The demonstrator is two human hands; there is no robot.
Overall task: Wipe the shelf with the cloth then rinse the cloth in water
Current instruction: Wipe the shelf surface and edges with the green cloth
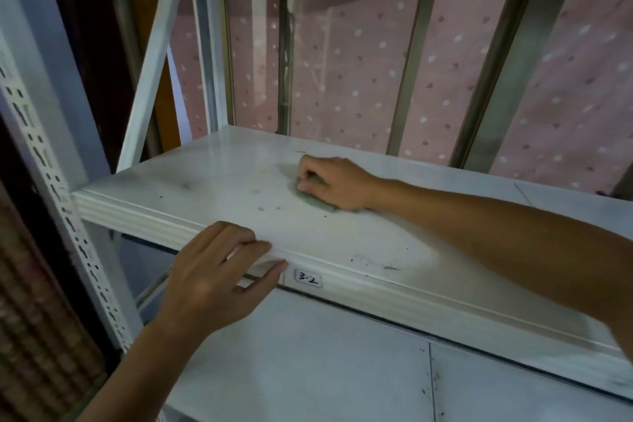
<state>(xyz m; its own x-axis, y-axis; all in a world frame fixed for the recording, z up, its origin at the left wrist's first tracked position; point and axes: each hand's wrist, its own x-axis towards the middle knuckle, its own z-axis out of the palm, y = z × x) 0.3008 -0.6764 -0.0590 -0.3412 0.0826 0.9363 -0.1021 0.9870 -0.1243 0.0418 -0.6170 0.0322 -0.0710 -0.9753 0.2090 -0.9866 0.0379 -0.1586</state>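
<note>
We are in the wiping step, and the main risk we see is uneven coverage: dark specks and smudges (260, 208) lie scattered on the white shelf (212, 178) to the left of our cloth, and more grime (376, 264) sits near the front edge beside the label (308, 278) marked 3-2, so a stroke that stays in the middle would likely leave both patches behind. Because the green cloth (317, 201) is bunched small under the palm, it could merely push loose grit along or off the front lip onto the lower shelf (308, 353) instead of lifting it. A hard push might also rock the rack, which is probably why we brace it. Our right hand (334, 183) is curled down over the cloth, fingers bent and pressing it flat against the shelf top toward the back, with only a green sliver showing at the fingertips and under the heel of the hand. Our left hand (219, 271) holds nothing loose; it is partly closed on the front edge of the shelf, fingers lying on top and thumb against the face of the lip, just left of the label. No water for rinsing is visible here
</note>
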